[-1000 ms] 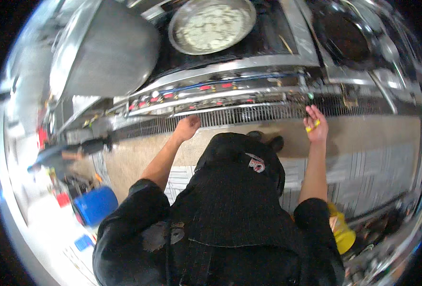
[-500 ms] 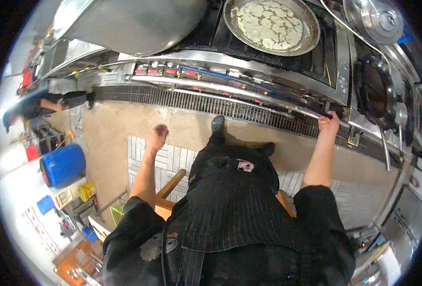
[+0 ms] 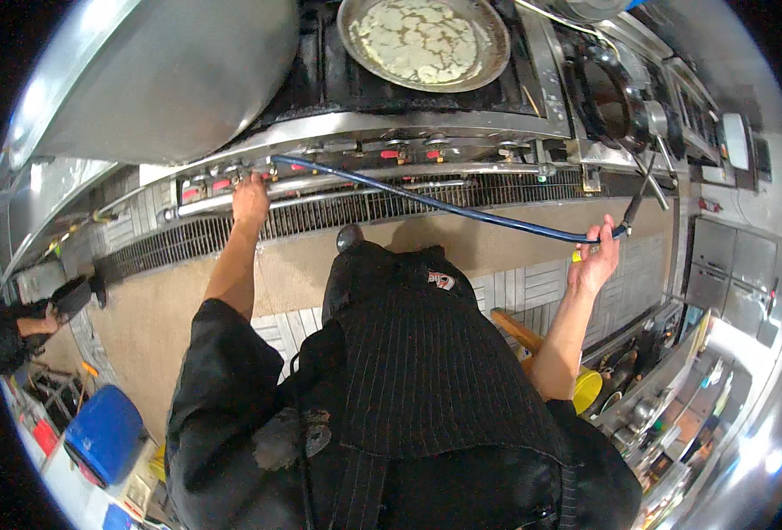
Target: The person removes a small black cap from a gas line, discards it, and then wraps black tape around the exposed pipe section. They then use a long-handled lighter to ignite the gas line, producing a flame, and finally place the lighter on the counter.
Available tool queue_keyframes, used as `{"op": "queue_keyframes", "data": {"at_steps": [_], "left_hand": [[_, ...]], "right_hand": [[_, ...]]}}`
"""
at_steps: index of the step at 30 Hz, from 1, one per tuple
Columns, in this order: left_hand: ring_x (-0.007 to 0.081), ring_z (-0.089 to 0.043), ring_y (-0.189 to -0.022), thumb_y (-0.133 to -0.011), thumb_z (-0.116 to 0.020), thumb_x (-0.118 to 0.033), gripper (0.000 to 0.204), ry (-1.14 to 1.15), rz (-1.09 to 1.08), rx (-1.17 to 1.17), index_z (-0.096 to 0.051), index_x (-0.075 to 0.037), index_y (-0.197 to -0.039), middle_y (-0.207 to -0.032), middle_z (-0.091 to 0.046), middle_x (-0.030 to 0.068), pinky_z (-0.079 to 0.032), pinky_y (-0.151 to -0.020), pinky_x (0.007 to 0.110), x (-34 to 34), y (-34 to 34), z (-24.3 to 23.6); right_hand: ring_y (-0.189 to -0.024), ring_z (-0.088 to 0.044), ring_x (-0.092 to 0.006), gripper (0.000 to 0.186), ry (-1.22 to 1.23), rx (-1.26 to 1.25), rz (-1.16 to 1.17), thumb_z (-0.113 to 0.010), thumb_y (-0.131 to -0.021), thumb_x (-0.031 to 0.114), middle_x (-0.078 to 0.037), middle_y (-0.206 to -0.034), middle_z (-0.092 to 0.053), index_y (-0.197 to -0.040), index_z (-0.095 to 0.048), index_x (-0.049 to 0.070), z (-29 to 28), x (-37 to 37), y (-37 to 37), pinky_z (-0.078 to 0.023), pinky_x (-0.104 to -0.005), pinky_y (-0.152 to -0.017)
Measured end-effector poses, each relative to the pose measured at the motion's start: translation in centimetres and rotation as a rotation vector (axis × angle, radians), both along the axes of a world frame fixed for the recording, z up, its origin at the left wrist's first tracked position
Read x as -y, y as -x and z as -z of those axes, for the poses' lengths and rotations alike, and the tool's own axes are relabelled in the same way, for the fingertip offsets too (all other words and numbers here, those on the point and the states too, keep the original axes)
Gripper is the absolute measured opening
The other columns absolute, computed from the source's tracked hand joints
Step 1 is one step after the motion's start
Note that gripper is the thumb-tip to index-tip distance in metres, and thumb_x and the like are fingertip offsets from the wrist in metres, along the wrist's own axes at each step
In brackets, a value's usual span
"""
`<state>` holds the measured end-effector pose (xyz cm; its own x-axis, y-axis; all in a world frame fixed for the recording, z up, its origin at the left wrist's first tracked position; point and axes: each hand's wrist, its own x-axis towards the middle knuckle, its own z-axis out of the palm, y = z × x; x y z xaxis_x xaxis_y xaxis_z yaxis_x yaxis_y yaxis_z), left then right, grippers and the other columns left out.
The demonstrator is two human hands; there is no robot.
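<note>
A blue hose (image 3: 435, 202) runs from the stove front across to my right hand (image 3: 596, 256). That hand is closed round the hose close to a dark wand-like end piece (image 3: 638, 201), which angles up toward the stove's right corner. A small yellow item (image 3: 576, 256) shows at the same hand; what it is cannot be made out. My left hand (image 3: 250, 200) reaches to the stove's front rail, its fingers closed on a valve handle (image 3: 269, 177) in the row of red-handled valves. Part of that handle is hidden by the fingers.
A wide shallow pan (image 3: 503, 62) holding a pale, cracked layer of food sits on the stove. A large metal vessel (image 3: 170, 79) stands left of it, a dark wok (image 3: 603, 102) to the right. A floor grate (image 3: 320, 212) runs below the stove. Another person's hand (image 3: 51, 320) shows far left.
My right hand has pulled the blue hose out from the stove front toward me. My left hand has moved forward to the valves. The view has shifted to the right.
</note>
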<state>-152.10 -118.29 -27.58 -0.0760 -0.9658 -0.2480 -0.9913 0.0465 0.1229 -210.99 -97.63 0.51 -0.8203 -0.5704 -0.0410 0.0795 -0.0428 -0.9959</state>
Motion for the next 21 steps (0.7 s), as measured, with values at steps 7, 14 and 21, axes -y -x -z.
{"op": "queue_keyframes", "data": {"at_steps": [7,14,21], "left_hand": [[0.0414,-0.060,-0.121,-0.088,-0.070,-0.016,0.057,0.237,0.017,-0.081,-0.054,-0.002,-0.140,-0.122,-0.066,0.0251,-0.049,-0.104,0.048,-0.7,3.3,-5.4],[0.0163,-0.063,-0.113,-0.105,-0.057,-0.046,0.054,-0.362,0.310,-1.449,-0.066,0.001,-0.130,-0.120,-0.072,0.0136,-0.049,-0.100,0.034,-5.8,30.2,-22.8],[0.0183,-0.067,-0.077,-0.103,-0.058,-0.026,0.023,-0.897,0.120,-1.804,-0.062,-0.003,-0.106,-0.091,-0.070,0.0091,-0.055,-0.066,0.031,-7.9,44.6,-33.7]], "right_hand": [[-0.064,-0.053,-0.0070,0.018,0.035,-0.067,-0.123,-0.062,-0.103,0.017,0.000,-0.078,-0.061,-0.120,-0.064,0.011,-2.4,0.9,-2.9,-0.040,-0.0214,-0.053],[-0.071,-0.063,-0.0089,0.011,-0.046,-0.214,-0.384,-0.062,-0.104,0.019,-0.002,-0.081,-0.067,-0.109,-0.057,0.010,-3.4,2.2,-7.9,-0.045,-0.0220,-0.053],[-0.088,-0.071,-0.0328,0.043,-0.556,-0.833,-0.929,-0.076,-0.091,0.031,-0.017,-0.094,-0.071,-0.116,-0.059,0.000,-9.8,-1.6,0.6,-0.055,-0.0441,-0.080]]}}
